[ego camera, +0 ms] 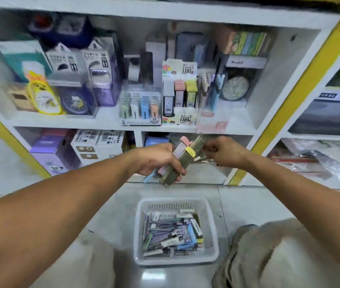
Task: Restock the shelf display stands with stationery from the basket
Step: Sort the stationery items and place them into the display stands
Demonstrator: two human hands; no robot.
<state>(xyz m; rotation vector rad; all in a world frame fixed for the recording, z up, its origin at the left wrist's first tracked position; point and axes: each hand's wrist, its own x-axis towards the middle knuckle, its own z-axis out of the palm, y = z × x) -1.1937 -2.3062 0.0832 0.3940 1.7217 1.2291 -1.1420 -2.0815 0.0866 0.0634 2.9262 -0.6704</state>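
My left hand grips a bundle of slim lead-refill cases, olive green, pink and blue, held slanted in front of the lower shelf. My right hand is at the bundle's upper end, its fingers curled and pinching there; exactly what they hold is hidden. On the shelf above stand two display stands: a clear one with green, white, blue and orange cases, and a white cardboard one with grey, pink and green cases. A white plastic basket on the floor below holds several more cases.
The white shelf unit carries boxed clocks, a yellow alarm clock, pens and notebooks. Cartons fill the lower compartment at left. A yellow post borders the unit on the right. My knees frame the basket on the grey tiled floor.
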